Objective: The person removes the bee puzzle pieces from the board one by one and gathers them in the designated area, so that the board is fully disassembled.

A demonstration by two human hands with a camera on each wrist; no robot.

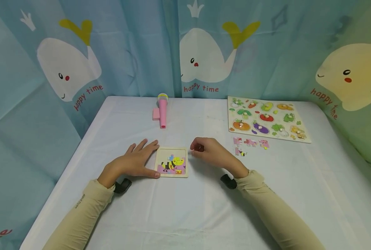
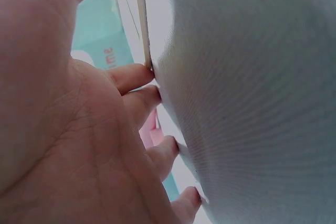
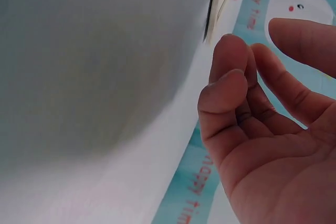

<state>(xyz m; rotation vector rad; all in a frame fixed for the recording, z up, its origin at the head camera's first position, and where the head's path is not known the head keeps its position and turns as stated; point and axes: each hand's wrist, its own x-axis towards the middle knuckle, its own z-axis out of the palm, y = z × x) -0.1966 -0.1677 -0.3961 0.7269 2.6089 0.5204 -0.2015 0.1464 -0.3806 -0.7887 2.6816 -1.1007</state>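
A small square wooden jigsaw tray (image 1: 171, 148) lies on the table, with yellow, black and pink bee pieces (image 1: 173, 165) fitted in its lower part. My left hand (image 1: 136, 160) is spread flat at its left side. The thumb touches the lower left corner and the index finger the upper left edge. To the right of the tray, my right hand (image 1: 214, 154) hovers with loosely curled fingers. In the right wrist view the fingers (image 3: 229, 56) are bent, the thumb stands apart, and nothing is between them. Several loose pink jigsaw pieces (image 1: 251, 142) lie farther right.
Behind the loose pieces lies a vegetable peg board (image 1: 269, 119). A pink toy microphone (image 1: 162, 111) rests near the back edge beside a pink block (image 1: 156, 114). A whale-print curtain (image 1: 154, 48) hangs around the white-covered table (image 1: 179, 211).
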